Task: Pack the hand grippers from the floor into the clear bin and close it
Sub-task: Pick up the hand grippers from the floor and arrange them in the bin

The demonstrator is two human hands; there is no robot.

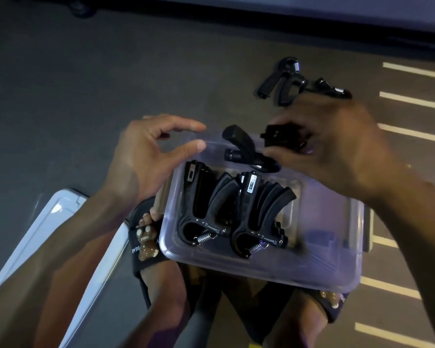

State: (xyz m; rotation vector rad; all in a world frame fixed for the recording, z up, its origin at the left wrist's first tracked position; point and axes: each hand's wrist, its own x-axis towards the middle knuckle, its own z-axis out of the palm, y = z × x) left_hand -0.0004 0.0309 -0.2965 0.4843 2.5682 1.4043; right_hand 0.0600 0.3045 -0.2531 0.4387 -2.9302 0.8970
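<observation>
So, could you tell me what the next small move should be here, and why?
Probably lower the hand gripper that the right hand holds into the clear bin and let go. It hangs over the far end, behind two already packed, and the left hand is open beside the rim.

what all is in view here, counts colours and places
grippers in bin: two at least, black, side by side in the bin
gripper in hand: one, black, over the bin's far edge
grippers on floor: two, black, beyond the bin
bin: one, clear, in front of the feet
lid: one, white, floor at left
stripes: several, white, floor at right
sandals: two, black with brown bears, on the feet
left hand: fingers loosely curled, holds nothing, over the bin's far left corner
right hand: grips the gripper
</observation>
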